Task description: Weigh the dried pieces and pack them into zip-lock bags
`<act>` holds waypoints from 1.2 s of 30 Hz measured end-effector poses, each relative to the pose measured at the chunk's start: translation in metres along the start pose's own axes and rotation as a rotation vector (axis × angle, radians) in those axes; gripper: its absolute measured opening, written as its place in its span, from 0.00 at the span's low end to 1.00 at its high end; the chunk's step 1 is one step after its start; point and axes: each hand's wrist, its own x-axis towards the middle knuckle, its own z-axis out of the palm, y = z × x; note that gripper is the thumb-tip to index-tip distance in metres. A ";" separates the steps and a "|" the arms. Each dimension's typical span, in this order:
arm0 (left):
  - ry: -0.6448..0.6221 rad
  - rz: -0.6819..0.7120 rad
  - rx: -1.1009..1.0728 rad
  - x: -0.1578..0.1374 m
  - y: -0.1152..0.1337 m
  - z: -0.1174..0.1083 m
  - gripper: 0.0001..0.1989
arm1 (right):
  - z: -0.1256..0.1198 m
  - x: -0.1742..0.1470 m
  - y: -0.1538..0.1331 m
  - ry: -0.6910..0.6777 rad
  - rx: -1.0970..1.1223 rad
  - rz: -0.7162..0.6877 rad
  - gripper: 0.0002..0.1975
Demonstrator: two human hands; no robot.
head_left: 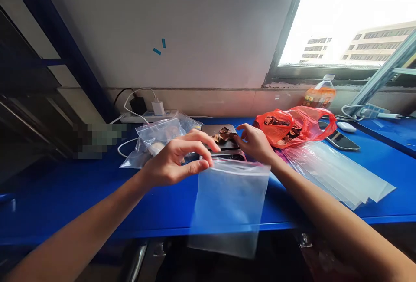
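A blue table (97,195) carries a scale (208,130), clear bags (344,173) and phone (345,140).

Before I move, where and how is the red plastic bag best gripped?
I'd take the loop handle at the right end of the red plastic bag, coming from the right and above. It forms an open loop there, while dark dried pieces show further left, where a grip might crush them.

I am seeing a blue surface (97,204), a whitish translucent zip-lock bag (230,208), brown dried pieces (223,134), a red carrier bag (313,126) and a white-capped orange bottle (321,94).
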 end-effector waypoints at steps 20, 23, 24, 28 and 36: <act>-0.126 -0.315 0.041 0.004 -0.027 0.003 0.11 | -0.027 -0.033 -0.066 0.121 0.405 -0.322 0.06; -0.122 -0.326 -0.009 0.003 -0.029 0.004 0.11 | -0.026 -0.032 -0.062 0.160 0.405 -0.300 0.06; -0.120 -0.330 -0.021 0.002 -0.029 0.004 0.11 | -0.027 -0.030 -0.060 0.189 0.406 -0.281 0.06; -0.100 -0.336 -0.046 0.002 -0.027 0.004 0.11 | -0.031 -0.026 -0.054 0.207 0.428 -0.223 0.05; -0.053 -0.366 -0.070 0.002 -0.028 0.003 0.12 | -0.025 -0.027 -0.056 0.166 0.338 -0.336 0.06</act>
